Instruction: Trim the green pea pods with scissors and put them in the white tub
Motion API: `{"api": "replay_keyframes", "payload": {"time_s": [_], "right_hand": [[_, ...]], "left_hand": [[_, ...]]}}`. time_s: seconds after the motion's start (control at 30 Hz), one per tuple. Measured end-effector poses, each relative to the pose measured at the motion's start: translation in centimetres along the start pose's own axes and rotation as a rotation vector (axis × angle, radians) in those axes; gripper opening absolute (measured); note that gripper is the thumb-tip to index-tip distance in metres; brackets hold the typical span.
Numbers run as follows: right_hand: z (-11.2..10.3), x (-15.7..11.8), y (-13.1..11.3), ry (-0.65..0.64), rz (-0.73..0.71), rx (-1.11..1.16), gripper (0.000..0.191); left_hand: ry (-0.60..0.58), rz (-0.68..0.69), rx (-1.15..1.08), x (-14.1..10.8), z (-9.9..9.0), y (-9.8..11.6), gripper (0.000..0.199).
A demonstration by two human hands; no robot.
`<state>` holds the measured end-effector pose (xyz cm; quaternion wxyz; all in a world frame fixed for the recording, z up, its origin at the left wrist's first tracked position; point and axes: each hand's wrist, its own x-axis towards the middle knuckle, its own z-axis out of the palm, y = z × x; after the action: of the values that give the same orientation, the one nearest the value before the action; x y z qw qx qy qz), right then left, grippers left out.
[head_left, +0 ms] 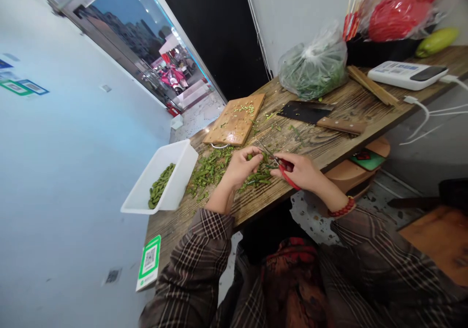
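Observation:
My right hand (302, 171) is closed round the red handles of a pair of scissors (288, 176), whose metal blades point toward my left hand. The fingers of my left hand (245, 164) are pinched together just left of the blade tips; a green bean pod seems to be in them, mostly hidden. Beneath and around both hands lies a spread of green bean pods (210, 169) on the wooden table (288, 143). At the left, a white plastic tub (183, 174) holds a pile of pods (161, 186).
A wooden cutting board (230, 123) with green scraps lies beyond my hands. A cleaver (321, 116) rests to the right, near a tied bag of greens (314, 67) and a white device (405, 73) with cables. A QR-code sign (149, 260) stands at the near left.

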<state>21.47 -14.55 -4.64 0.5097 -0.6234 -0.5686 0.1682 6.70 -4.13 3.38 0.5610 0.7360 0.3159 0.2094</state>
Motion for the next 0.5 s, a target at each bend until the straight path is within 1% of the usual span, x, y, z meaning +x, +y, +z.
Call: {"api": "replay_keyframes", "payload": {"time_s": [0.07, 0.17, 0.4, 0.5], "right_hand": [[0.1, -0.2, -0.3, -0.011, -0.015, 0.009, 0.045], [0.2, -0.3, -0.6, -0.027, -0.037, 0.017, 0.043], [0.2, -0.8, -1.2, -0.005, -0.034, -0.046, 0.043], [0.1, -1.0, -1.6, -0.021, -0.021, -0.104, 0.041]], "left_hand": [[-0.01, 0.037, 0.07, -0.4, 0.1, 0.2, 0.018], [-0.005, 0.05, 0.117, -0.8, 0.1, 0.2, 0.015], [-0.003, 0.018, -0.008, -1.4, 0.1, -0.2, 0.022], [0.043, 0.095, 0.049, -1.3, 0.0, -0.4, 0.023]]}}
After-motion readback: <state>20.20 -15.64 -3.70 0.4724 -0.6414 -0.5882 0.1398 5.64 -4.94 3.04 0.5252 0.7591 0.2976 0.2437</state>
